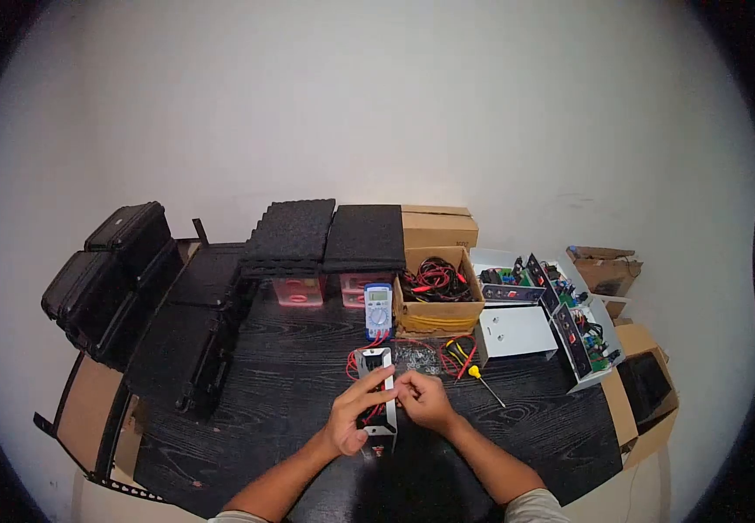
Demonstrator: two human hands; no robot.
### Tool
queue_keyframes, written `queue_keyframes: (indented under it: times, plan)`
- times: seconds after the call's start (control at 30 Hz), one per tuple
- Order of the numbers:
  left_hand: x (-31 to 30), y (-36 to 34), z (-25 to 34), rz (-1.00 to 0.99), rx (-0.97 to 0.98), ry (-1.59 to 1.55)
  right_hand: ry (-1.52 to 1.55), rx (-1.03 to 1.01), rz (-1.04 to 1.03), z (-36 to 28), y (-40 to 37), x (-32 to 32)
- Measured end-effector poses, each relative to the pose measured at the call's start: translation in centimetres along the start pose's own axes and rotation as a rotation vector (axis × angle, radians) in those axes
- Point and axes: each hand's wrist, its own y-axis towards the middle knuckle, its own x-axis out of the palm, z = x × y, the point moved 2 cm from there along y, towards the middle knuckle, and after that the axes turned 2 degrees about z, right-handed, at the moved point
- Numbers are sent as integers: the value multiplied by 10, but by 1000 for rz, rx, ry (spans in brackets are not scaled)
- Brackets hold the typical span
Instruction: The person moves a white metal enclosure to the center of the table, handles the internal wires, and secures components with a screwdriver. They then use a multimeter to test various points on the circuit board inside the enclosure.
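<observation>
A narrow white-framed housing (pixel 384 429) with a dark inside and red wires stands on the black table in front of me. My left hand (pixel 351 414) lies across it from the left, fingers stretched over to its right edge and thumb apart. At that right edge my right hand (pixel 425 403) is closed with the fingers pinched together. Whatever sits between those fingertips is hidden. Just behind the housing lies a blue-and-white multimeter (pixel 378 309), its red leads running down toward the housing. Beside it is a clear bag of small parts (pixel 417 357).
A yellow-handled screwdriver (pixel 486 385) lies right of my hands. Behind stand a carton of red and black cables (pixel 436 318), a white metal box (pixel 517 333) and opened units with circuit boards (pixel 599 340). Black cases (pixel 107 283) and foam sheets (pixel 290 231) stand at left and back.
</observation>
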Motion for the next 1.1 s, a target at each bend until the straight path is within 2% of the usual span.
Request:
queue_keyframes:
  times: [0.1,0.2,0.3,0.4,0.5,0.6,0.7,0.8,0.9,1.0,1.1]
  plan:
    - [0,-2,0,-4,7,15,-147,-153,56,-7,4,4]
    - [-1,-1,1,-8,17,-7,-164,-282,-4,4,9,1]
    - [-1,0,-1,-11,21,-17,-134,-121,40,-4,3,-4]
    - [-1,1,0,-11,18,-11,0,-157,113,-12,6,-1]
    - [-1,1,1,-10,1,12,-100,-187,-16,-6,6,-4]
    - [-1,1,2,-12,-9,22,-148,-177,-35,-7,5,-5]
    - [0,1,1,-13,-3,19,-29,-92,86,-11,5,-2]
    - [-1,0,0,-12,-7,14,-196,-154,-29,-11,5,-6]
    - [-1,0,0,-18,-7,10,-204,-121,8,-18,3,-6]
    - [-1,0,-1,-19,-3,11,-72,-78,67,-18,3,-2]
    - [-1,1,0,-23,-1,14,-268,-183,-47,-14,5,-7]
